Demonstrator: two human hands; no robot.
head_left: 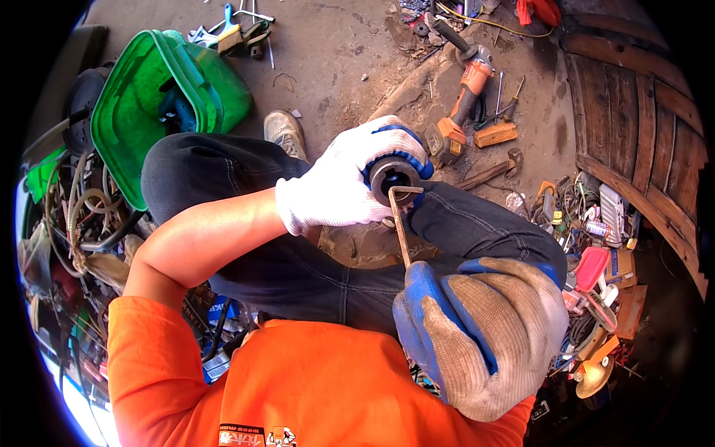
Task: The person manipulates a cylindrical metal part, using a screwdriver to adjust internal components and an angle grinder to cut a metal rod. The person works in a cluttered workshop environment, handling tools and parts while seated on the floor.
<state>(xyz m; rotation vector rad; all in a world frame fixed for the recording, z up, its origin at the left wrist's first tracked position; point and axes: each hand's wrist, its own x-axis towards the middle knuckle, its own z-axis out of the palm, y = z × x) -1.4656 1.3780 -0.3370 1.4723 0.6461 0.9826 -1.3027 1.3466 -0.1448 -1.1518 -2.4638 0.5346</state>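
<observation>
My left hand [339,179], in a white glove with blue-coated fingers, is closed around a dark metal collar [379,184] with a round bore facing me. In my right hand [488,331], gloved in dirty white and blue, is a bent, L-shaped hex key [401,235]. Its short arm lies across the near edge of the collar's opening; whether it touches is unclear. The right fingers are wrapped round the long arm and hide its lower end. Both hands are above my lap, between my dark-trousered knees.
An orange angle grinder [468,89] lies on the ground ahead, near a hammer [488,173] and an orange-brown block [495,134]. On the left a green bin [216,82] is tipped over. Brushes and tools [229,36] lie beyond. Cluttered parts [596,298] fill the right, below wooden boards [625,112].
</observation>
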